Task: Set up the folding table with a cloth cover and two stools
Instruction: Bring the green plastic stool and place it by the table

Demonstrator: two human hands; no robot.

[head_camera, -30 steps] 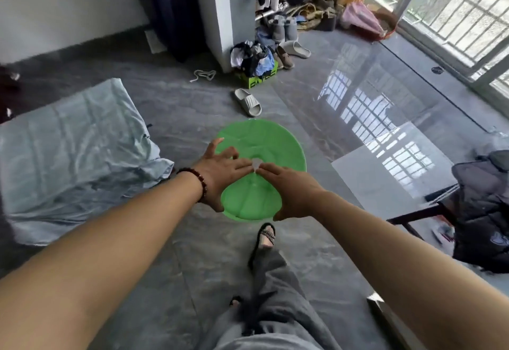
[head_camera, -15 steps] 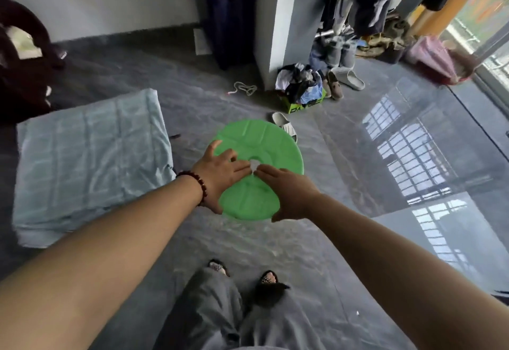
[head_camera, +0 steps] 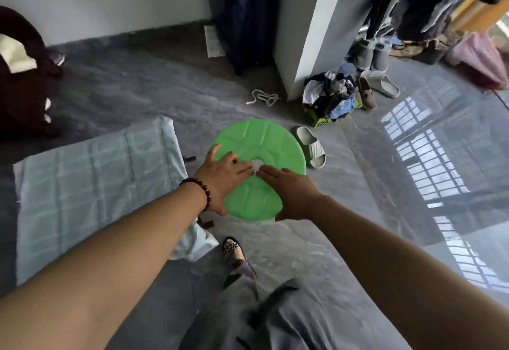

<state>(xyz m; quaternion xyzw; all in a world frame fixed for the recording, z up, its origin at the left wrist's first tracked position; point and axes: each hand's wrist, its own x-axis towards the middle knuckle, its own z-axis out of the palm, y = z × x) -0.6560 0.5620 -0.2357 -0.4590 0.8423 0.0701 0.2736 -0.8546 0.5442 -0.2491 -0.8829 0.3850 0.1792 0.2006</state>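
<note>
One view on file, head camera, looking down past both forearms. Noted at centre frame: green stool (head_camera: pixel 264 140), collapsed to a flat round disc with ribbed segments and a small central hole (head_camera: pixel 257 162). Positioned over the grey floor, just right of the pale checked cloth (head_camera: pixel 91 178), which is draped over a low flat shape presumed to be the folding table, its frame mostly hidden. Cannot tell whether standing on the floor or carried clear of it; underside out of sight. Second stool not located.

Recorded for left hand (head_camera: pixel 223 181), beaded bracelet (head_camera: pixel 202 188) at the wrist: spread flat on the disc's near-left part, fingers straight, thumb splayed outward, nothing clasped. Recorded for right hand (head_camera: pixel 292 192): likewise flat on the near-right part, fingers extended toward the hole and nearly meeting those of the left. Thumb apparently at the near rim, contact unconfirmed.

Judged to be moulded plastic: light, fairly stiff across the top, smooth and likely slippery under flat palms. Expected to telescope rather than bend. Recommended hold: opposite rim edges, or fingers hooked through the central hole, then a pull upward. Risks flagged: fingers pinched between segments, base skating on the polished floor. Also logged: grey slipper (head_camera: pixel 311 148) just beyond the far-right rim.
</note>
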